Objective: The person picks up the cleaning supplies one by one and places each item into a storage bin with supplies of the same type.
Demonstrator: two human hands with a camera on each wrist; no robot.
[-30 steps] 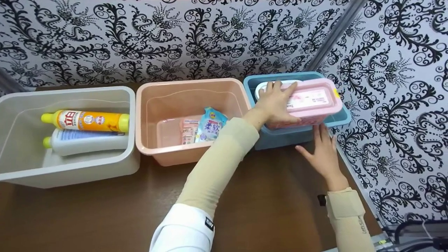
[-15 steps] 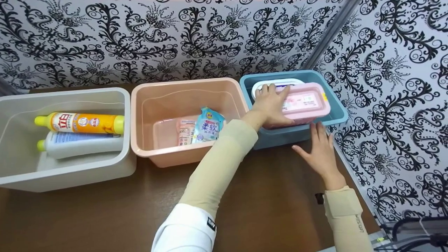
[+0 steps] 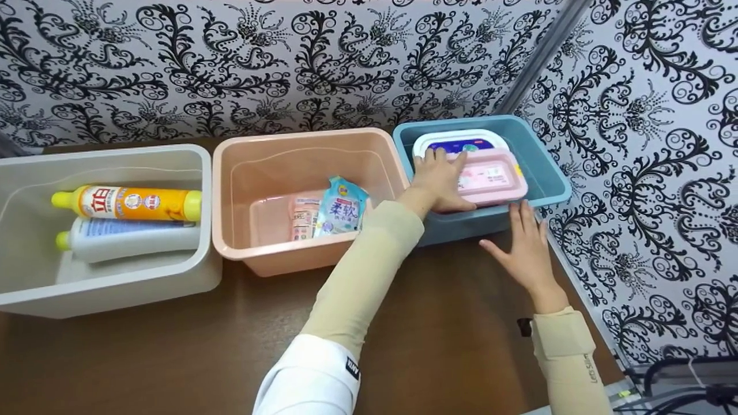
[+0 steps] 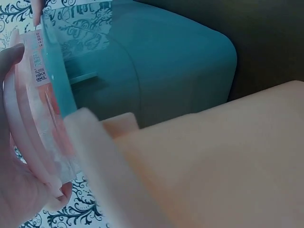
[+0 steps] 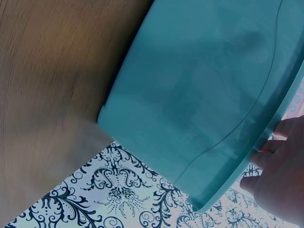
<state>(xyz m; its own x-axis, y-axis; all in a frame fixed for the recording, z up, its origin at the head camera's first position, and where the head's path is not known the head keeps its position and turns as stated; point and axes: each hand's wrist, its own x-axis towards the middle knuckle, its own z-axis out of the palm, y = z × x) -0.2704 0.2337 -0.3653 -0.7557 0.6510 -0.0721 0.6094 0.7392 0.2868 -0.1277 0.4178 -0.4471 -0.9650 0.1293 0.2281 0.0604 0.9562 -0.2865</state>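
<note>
My left hand [image 3: 439, 181] grips a box with a pink lid [image 3: 493, 177] by its left end, fingers at the far side and thumb at the near side. This pink-lidded box sits low within the blue bin [image 3: 550, 173], in front of a white tub with a dark blue label [image 3: 461, 140]. In the left wrist view, the box's clear side with a printed label [image 4: 40, 71] shows between thumb and fingers. My right hand [image 3: 527, 251] has its fingers straight, their tips touching the blue bin's near rim; the thumb is spread out to the left.
A peach bin [image 3: 271, 253] with a blue pouch [image 3: 342, 208] and a pink packet [image 3: 304, 218] stands left of the blue one. Farther left, a grey bin [image 3: 144, 282] holds an orange bottle [image 3: 130, 203] and a white bottle [image 3: 132, 239]. Patterned walls rise behind and right.
My left hand has lowered the pink-lidded box into the blue bin and shifted it a little left, uncovering more of the white tub. My right hand stays at the rim.
</note>
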